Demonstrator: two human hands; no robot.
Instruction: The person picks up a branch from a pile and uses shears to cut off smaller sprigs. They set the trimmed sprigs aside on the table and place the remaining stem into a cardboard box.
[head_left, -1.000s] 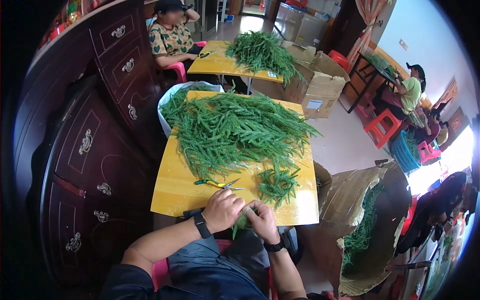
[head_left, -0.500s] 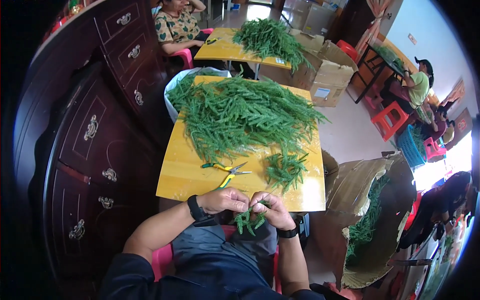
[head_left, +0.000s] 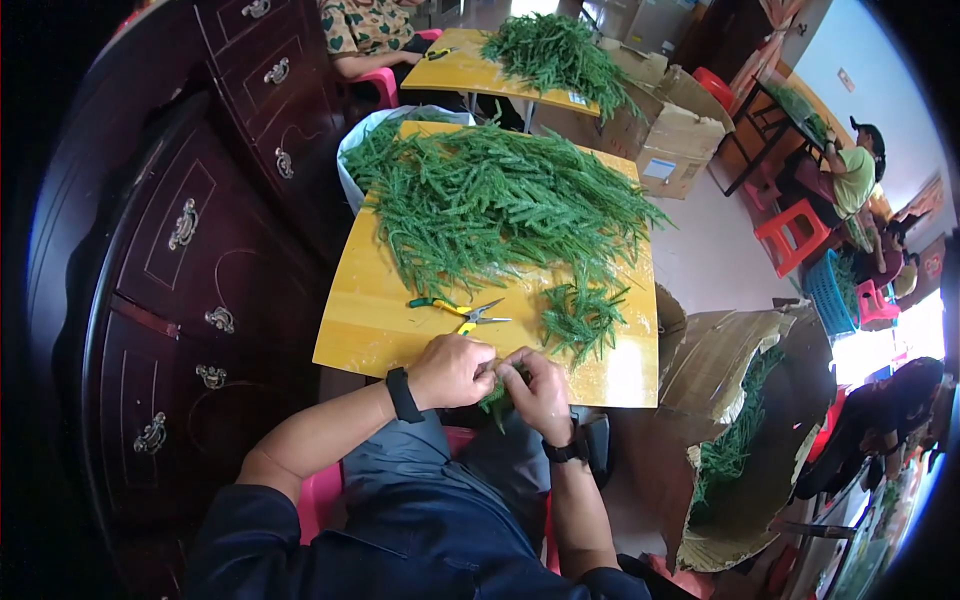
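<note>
Just over the near edge of the yellow table [head_left: 365, 335], my two hands meet at the fingertips. My left hand [head_left: 450, 371] is closed in a pinch; what lies between its fingers is hidden. A small green artificial sprig [head_left: 494, 404] hangs below the fingertips, partly covered, and my right hand [head_left: 541, 392] grips it between thumb and fingers. Beyond my left hand lie yellow-and-green handled pliers [head_left: 468, 315] with their jaws apart. A small bunch of green sprigs [head_left: 582, 318] rests beyond my right hand. Farther back, a large heap of green sprigs [head_left: 500, 200] covers much of the tabletop.
A torn cardboard box [head_left: 725, 375] with greenery inside stands at my right. Dark wooden drawers [head_left: 225, 260] line the left. A white sack [head_left: 352, 180] of greenery is behind the table. Another yellow table [head_left: 460, 68], a seated person [head_left: 368, 28] and other workers are farther off.
Both hands have moved up and forward to the table edge, bringing the sprig along. The left hand is curled more tightly, and less of the sprig shows. The view has shifted slightly.
</note>
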